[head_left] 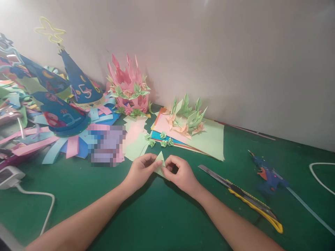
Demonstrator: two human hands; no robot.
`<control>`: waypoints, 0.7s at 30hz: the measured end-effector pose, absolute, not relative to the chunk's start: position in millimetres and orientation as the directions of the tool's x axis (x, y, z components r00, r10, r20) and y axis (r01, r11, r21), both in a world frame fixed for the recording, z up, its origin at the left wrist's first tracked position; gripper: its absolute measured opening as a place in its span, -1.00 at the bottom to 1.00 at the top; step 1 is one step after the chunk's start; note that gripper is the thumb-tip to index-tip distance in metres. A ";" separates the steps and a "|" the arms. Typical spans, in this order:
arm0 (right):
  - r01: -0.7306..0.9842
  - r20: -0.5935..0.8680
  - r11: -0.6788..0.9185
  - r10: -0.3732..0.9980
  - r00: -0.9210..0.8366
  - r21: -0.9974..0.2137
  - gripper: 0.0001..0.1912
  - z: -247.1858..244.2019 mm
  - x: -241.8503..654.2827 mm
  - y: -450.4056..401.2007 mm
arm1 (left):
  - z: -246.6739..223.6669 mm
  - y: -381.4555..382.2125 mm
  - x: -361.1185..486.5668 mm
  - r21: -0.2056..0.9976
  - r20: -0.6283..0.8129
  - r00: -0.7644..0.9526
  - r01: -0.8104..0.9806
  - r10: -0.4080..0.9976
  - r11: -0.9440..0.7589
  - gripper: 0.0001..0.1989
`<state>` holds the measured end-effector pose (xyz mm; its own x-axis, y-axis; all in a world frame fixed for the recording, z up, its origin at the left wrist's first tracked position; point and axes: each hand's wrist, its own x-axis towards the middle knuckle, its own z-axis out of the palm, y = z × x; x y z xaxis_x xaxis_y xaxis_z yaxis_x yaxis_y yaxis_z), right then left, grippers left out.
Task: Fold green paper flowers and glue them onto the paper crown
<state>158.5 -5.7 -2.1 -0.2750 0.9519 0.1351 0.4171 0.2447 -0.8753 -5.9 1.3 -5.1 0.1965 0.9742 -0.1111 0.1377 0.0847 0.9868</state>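
Between my two hands is a small piece of light green paper (160,159), folded to a point at the top. My left hand (143,169) pinches its left side with thumb and fingers. On the other side, my right hand (180,170) grips the lower right part, fingers curled. My fingers hide some of the folds. Just beyond the paper lie several small green paper roses (163,143). Behind them a green paper crown (187,116) with peach flowers rests on a stack of coloured paper sheets (213,139).
A yellow utility knife (246,197) lies at the right with its blade out, near a blue glue gun (272,177). Pink paper crowns (129,87) stand at the back. Blue cone hats (81,83) and paper strips (72,146) crowd the left, with a white cable (52,198).
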 end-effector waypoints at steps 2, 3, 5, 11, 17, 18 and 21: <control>0.390 0.145 0.235 0.958 -0.247 -0.890 -0.85 -0.5 158.6 -4.9 | -2.6 1.7 -5.9 0.989 -0.143 0.202 0.055 0.969 0.134 -0.75; 0.370 0.156 0.235 0.960 -0.233 -0.899 -0.88 0.2 158.9 -4.4 | -1.7 1.8 -5.6 0.987 -0.157 0.210 0.014 0.965 0.157 -0.75; 0.322 0.175 0.237 0.962 -0.209 -0.917 -0.90 1.0 160.0 -3.5 | -1.1 1.8 -4.9 0.979 -0.182 0.227 -0.048 0.957 0.197 -0.75; 0.298 0.188 0.235 0.966 -0.178 -0.925 -0.89 -0.4 163.0 -3.9 | -2.2 0.5 -2.7 0.962 -0.198 0.255 -0.137 0.947 0.238 -0.75; 0.306 0.200 0.254 0.959 -0.199 -0.917 -0.91 0.1 162.3 -5.3 | 0.1 -1.5 -1.5 0.955 -0.201 0.285 -0.155 0.937 0.252 -0.76; 0.310 0.203 0.259 0.958 -0.201 -0.915 -0.91 0.3 162.2 -5.4 | -0.3 -1.5 -1.5 0.954 -0.202 0.296 -0.158 0.934 0.256 -0.76; 0.328 0.214 0.274 0.955 -0.207 -0.904 -0.89 0.8 162.4 -5.6 | -1.7 -1.5 -1.9 0.954 -0.210 0.314 -0.140 0.926 0.264 -0.76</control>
<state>162.4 -5.6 0.8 -0.2067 0.9547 0.2141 0.3275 0.2737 -0.9043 -1.9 -1.5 -1.7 0.3143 0.9257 -0.2103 -0.1403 0.2644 0.9542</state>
